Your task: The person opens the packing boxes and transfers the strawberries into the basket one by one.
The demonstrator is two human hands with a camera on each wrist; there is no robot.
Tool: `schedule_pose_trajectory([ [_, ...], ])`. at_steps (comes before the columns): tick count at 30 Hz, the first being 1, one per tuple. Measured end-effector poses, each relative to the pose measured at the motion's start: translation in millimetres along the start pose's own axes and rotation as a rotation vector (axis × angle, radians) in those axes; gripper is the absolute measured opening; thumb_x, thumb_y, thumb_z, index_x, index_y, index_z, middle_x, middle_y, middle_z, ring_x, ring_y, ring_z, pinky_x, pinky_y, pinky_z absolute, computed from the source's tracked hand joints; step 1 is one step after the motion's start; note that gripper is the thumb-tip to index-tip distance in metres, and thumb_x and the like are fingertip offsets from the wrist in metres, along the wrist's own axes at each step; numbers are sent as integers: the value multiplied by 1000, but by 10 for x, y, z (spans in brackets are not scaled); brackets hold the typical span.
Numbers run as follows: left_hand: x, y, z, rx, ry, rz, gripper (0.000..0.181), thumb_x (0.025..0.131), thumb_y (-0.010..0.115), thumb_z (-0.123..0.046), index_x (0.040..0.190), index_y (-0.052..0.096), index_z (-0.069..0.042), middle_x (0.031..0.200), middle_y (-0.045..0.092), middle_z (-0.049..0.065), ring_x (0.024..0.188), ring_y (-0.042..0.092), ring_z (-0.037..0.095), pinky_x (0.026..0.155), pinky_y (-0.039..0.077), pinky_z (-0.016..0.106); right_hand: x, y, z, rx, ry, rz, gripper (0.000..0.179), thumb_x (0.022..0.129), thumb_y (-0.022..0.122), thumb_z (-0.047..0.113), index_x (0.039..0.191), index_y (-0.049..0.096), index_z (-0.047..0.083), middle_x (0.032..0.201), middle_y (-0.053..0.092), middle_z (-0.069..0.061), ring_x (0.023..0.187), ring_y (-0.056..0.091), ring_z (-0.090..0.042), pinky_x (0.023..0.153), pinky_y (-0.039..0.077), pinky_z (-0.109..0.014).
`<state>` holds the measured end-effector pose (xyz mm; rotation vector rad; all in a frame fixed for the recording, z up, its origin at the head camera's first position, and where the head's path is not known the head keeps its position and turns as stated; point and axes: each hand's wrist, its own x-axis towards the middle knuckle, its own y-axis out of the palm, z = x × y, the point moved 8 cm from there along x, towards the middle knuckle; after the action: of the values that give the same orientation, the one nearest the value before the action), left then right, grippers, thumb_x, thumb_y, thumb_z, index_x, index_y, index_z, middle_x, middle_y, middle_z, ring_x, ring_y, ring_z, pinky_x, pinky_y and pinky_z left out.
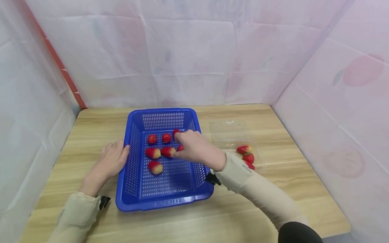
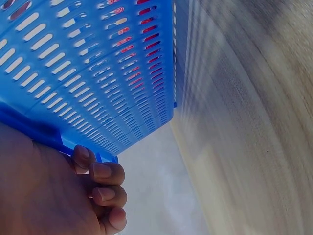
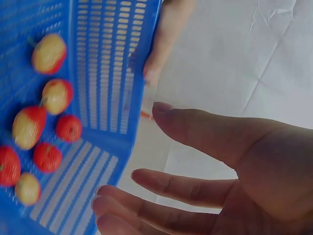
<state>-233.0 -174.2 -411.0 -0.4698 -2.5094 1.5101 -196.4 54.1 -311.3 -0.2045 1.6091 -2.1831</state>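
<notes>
A blue plastic basket [image 1: 164,203] with slotted walls stands on the table. Several strawberries [image 1: 155,167], red with pale yellow ends on some, lie loose on its floor toward the back. My left hand [image 1: 110,158] holds the basket's left rim, its fingers bent against the outside in the left wrist view. Over the right side of the basket is my right hand [image 1: 192,146], partly covering strawberries there in the head view. Thumb and fingers of the right hand [image 3: 210,171] are spread apart in the right wrist view, nothing between them.
Right of the basket lies a clear plastic clamshell box [image 1: 229,131], its lid folded back, with several strawberries [image 1: 244,149] inside; my right forearm hides part of it. White printed sheets [image 1: 188,60] enclose the wooden table [image 1: 291,189] at the back and sides.
</notes>
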Motion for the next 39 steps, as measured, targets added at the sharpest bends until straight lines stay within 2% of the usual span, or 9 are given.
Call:
schedule_pose_trajectory([
  [3, 2, -1, -8, 0, 5, 0, 41, 108, 22, -33, 114, 44, 0, 96, 50, 13, 89, 42, 33, 78, 26, 46, -70, -67, -131, 17, 9, -22, 30, 85, 80, 27, 98, 63, 6, 80, 61, -3, 67, 53, -15, 59, 44, -26],
  [6, 6, 2, -22, -3, 11, 3, 40, 108, 22, -32, 113, 45, 0, 96, 50, 13, 89, 42, 33, 78, 25, 46, -147, -126, -299, 45, 58, -14, 32, 86, 79, 24, 105, 62, 4, 83, 63, -4, 68, 55, -16, 61, 47, -27],
  [10, 10, -2, -24, 3, 15, -8, 38, 108, 22, -31, 111, 45, -1, 96, 51, 14, 89, 42, 34, 77, 26, 46, -235, -197, -533, 68, 110, -17, 33, 87, 78, 24, 106, 61, 1, 72, 58, -5, 61, 53, -18, 55, 44, -29],
  [21, -4, -49, -7, 99, 15, -57, 35, 108, 24, -28, 97, 47, -4, 89, 51, 13, 83, 44, 33, 73, 31, 45, -527, -225, -1187, 42, 199, -84, 25, 89, 73, 17, 103, 65, -2, 74, 63, -6, 62, 58, -18, 59, 48, -35],
  [26, -20, -88, -15, 132, 24, -77, 33, 107, 24, -25, 91, 45, -6, 84, 48, 12, 80, 43, 33, 71, 31, 43, -650, -158, -1417, 56, 222, -89, 21, 87, 72, 12, 100, 65, -3, 71, 63, -5, 61, 57, -17, 60, 48, -36],
  [29, -17, -92, -13, 137, 23, -80, 33, 107, 24, -25, 91, 45, -6, 83, 47, 12, 80, 43, 33, 71, 30, 43, -705, -96, -1527, 62, 209, -91, 19, 85, 73, 7, 98, 66, -5, 70, 63, -6, 61, 58, -17, 61, 49, -36],
  [34, -24, -94, -6, 147, 16, -79, 33, 107, 24, -25, 91, 45, -5, 83, 47, 13, 80, 42, 34, 71, 30, 44, -742, 116, -1697, 88, 188, -65, 20, 80, 75, 2, 98, 66, -4, 70, 64, -5, 57, 58, -14, 60, 50, -34],
  [39, -28, -91, -15, 160, 18, -78, 34, 107, 24, -25, 93, 46, -4, 90, 50, 17, 86, 44, 37, 74, 31, 47, -772, 325, -1824, 95, 202, -37, 25, 76, 74, -1, 100, 68, -4, 79, 66, -12, 70, 62, -23, 67, 52, -40],
])
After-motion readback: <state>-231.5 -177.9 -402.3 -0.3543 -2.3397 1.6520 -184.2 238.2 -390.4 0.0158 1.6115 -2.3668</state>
